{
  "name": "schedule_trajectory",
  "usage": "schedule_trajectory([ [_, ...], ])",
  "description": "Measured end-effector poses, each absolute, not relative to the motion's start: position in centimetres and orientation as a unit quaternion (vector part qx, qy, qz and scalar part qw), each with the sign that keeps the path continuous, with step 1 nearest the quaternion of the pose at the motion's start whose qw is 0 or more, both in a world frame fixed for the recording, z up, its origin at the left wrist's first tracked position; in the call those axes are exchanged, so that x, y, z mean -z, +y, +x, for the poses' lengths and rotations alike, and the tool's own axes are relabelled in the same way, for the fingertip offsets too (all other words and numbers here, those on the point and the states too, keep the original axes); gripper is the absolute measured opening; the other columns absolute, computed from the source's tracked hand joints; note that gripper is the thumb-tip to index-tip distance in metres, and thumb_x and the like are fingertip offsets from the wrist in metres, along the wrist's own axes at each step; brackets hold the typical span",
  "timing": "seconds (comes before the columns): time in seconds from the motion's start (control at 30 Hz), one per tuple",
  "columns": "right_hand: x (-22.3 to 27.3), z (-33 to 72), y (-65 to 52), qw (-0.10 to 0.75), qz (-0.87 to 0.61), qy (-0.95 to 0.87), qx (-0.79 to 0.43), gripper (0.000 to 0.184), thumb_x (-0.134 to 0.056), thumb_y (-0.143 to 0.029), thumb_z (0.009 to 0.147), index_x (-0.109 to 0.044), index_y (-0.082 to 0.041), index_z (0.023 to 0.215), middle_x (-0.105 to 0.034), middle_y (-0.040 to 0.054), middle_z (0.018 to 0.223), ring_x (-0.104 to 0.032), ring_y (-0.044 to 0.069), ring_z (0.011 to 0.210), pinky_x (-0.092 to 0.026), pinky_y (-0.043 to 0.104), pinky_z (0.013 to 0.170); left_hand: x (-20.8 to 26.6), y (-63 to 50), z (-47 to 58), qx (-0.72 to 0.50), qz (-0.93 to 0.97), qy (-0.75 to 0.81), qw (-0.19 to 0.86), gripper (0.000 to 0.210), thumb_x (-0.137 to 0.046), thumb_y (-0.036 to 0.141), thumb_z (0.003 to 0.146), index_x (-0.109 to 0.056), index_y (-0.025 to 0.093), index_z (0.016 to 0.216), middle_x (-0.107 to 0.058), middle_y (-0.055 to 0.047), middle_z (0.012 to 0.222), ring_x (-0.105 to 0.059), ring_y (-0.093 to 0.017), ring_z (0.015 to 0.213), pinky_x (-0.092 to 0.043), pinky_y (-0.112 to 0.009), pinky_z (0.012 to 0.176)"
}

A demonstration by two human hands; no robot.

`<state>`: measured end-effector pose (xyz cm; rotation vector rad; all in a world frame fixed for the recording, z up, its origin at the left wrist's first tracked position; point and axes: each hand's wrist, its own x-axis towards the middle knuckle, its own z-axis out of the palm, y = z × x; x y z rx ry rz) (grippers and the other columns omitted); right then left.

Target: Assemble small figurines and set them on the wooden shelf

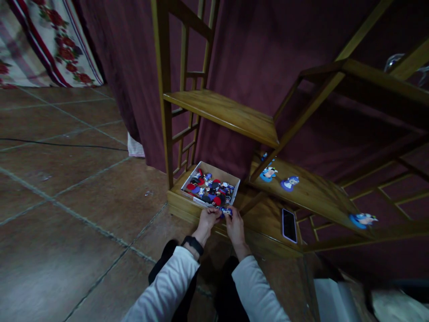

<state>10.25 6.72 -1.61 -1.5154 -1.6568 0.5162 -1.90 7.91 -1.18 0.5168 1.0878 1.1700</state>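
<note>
Between my two hands is a small purple-blue figurine [225, 211], just in front of a cardboard box. My left hand [209, 217], with a dark band at the wrist, pinches its left side. On the right side, the fingers of my right hand [235, 223] close around it, hiding part of its shape. The open box [227, 173] stands on the lowest shelf and holds many jumbled figurines [209, 188] with red, purple and dark bases.
Figurines stand on the right shelf: a blue-based one [268, 173], a purple one [290, 183] and another blue one [363, 220]. A phone [288, 225] lies below them. A wooden shelf board [228, 114] juts out above the box. A cable [67, 144] crosses the tiled floor.
</note>
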Motion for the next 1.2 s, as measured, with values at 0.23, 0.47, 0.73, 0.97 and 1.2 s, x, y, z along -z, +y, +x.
schedule_trajectory([
  [0.23, 1.1, 10.6, 6.0, 0.390, -0.587, -0.684, -0.189, 0.026, -0.043, -0.024, 0.084, -0.054, -0.022, 0.108, -0.060, 0.0082, 0.103, -0.057, 0.020, 0.097, -0.044, 0.034, 0.086, 1.2, 7.5, -1.6, -0.519, 0.223, 0.484, 0.668, 0.025, -0.077, 0.027, 0.050, -0.059, 0.012, 0.060, -0.060, -0.002, 0.059, -0.057, -0.012, 0.057, -0.050, -0.029, 0.063],
  [0.47, 1.0, 12.2, 3.7, 0.408, -0.598, -0.666, -0.180, 0.029, -0.041, -0.025, 0.085, -0.052, -0.021, 0.112, -0.059, 0.0088, 0.106, -0.056, 0.020, 0.099, -0.043, 0.033, 0.088, 0.0, 6.4, -0.6, -0.444, 0.262, 0.486, 0.706, 0.026, -0.074, 0.029, 0.055, -0.061, 0.012, 0.069, -0.064, -0.005, 0.064, -0.062, -0.015, 0.062, -0.051, -0.030, 0.066],
  [0.73, 0.7, 11.6, 1.3, 0.474, -0.546, -0.641, -0.258, 0.036, -0.051, -0.026, 0.080, -0.052, -0.025, 0.116, -0.061, 0.0050, 0.109, -0.059, 0.019, 0.098, -0.046, 0.032, 0.086, 0.2, 4.6, -1.6, -0.408, 0.268, 0.486, 0.726, 0.022, -0.072, 0.028, 0.065, -0.061, 0.011, 0.075, -0.065, -0.005, 0.065, -0.061, -0.012, 0.057, -0.052, -0.029, 0.066],
  [0.97, 1.8, 11.4, -0.2, 0.524, -0.512, -0.545, -0.408, 0.031, -0.062, -0.031, 0.069, -0.061, -0.021, 0.098, -0.068, 0.0040, 0.095, -0.062, 0.019, 0.087, -0.048, 0.033, 0.081, -0.4, 1.5, -3.0, -0.398, 0.217, 0.462, 0.762, 0.005, -0.062, 0.011, 0.073, -0.059, 0.009, 0.077, -0.065, -0.006, 0.065, -0.063, -0.012, 0.058, -0.054, -0.027, 0.066],
  [1.2, 1.8, 11.6, -2.0, 0.551, -0.486, -0.477, -0.482, 0.032, -0.069, -0.030, 0.061, -0.064, -0.020, 0.090, -0.069, 0.0046, 0.092, -0.062, 0.019, 0.086, -0.047, 0.034, 0.082, 0.5, -0.4, -2.8, -0.399, 0.188, 0.424, 0.791, 0.007, -0.060, 0.003, 0.073, -0.056, 0.009, 0.074, -0.065, -0.007, 0.067, -0.065, -0.014, 0.062, -0.055, -0.027, 0.065],
])
